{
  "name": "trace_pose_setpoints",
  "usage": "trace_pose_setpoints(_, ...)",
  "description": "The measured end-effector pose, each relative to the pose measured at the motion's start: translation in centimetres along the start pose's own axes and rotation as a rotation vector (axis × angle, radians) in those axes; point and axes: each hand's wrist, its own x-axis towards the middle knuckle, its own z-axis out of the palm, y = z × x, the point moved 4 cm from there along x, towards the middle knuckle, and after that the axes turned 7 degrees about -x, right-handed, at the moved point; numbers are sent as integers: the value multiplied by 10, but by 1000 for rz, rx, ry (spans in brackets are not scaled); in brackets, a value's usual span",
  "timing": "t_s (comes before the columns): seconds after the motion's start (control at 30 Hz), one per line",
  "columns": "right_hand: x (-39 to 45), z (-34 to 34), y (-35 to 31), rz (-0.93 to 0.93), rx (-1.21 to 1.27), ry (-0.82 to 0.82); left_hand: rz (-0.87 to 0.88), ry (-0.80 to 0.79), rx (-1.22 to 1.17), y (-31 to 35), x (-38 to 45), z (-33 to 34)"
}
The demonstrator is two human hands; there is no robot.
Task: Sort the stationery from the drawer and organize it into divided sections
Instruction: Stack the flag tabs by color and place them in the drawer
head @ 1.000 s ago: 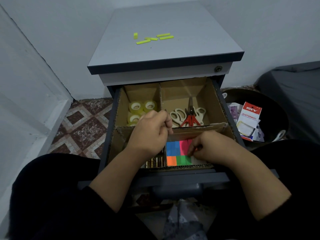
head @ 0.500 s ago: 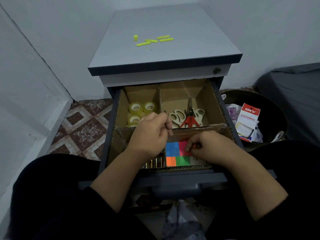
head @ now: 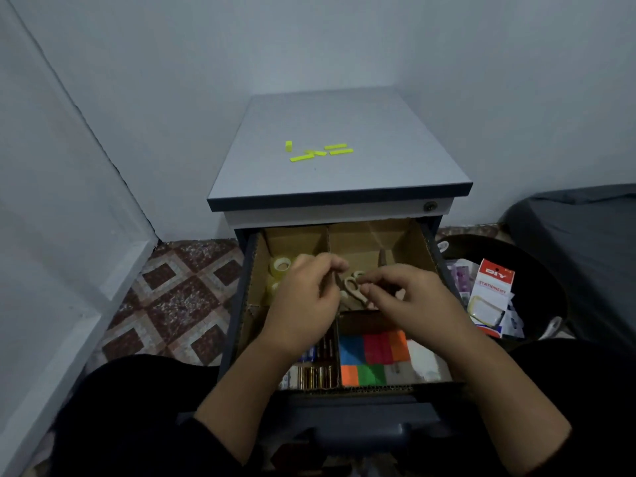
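Our two hands meet, fingers curled.

Our left hand (head: 303, 304) and right hand (head: 409, 297) hover close together, fingertips nearly touching, thumbs and forefingers drawn in as if pinching; whether they hold anything, we cannot tell. Both bare forearms angle inward from dark sleeves.

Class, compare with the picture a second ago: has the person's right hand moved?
Yes. The right hand has left the coloured sticky notes and gone farther into the drawer, over the scissors compartment, beside the left hand.

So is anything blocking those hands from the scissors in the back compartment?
Nothing visible does. Both the left hand and right hand are already over the back right compartment, fingers right at the beige scissors.
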Motion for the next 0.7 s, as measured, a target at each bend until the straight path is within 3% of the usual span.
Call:
trace_pose_setpoints(0.17,42,-24,-21,-101,-29,180,79,196,52,14,48,-37)
trace_pose_setpoints(0.3,92,-43,-30,-111,-69,258,-25,275,70,11,103,-61)
trace_pose_setpoints(0.53,176,-43,-8,-11,-158,213,-170,95,103,-28,180,-68)
trace_pose_setpoints(0.7,217,-45,3,31,-283,220,-188,185,132,-44,215,-69)
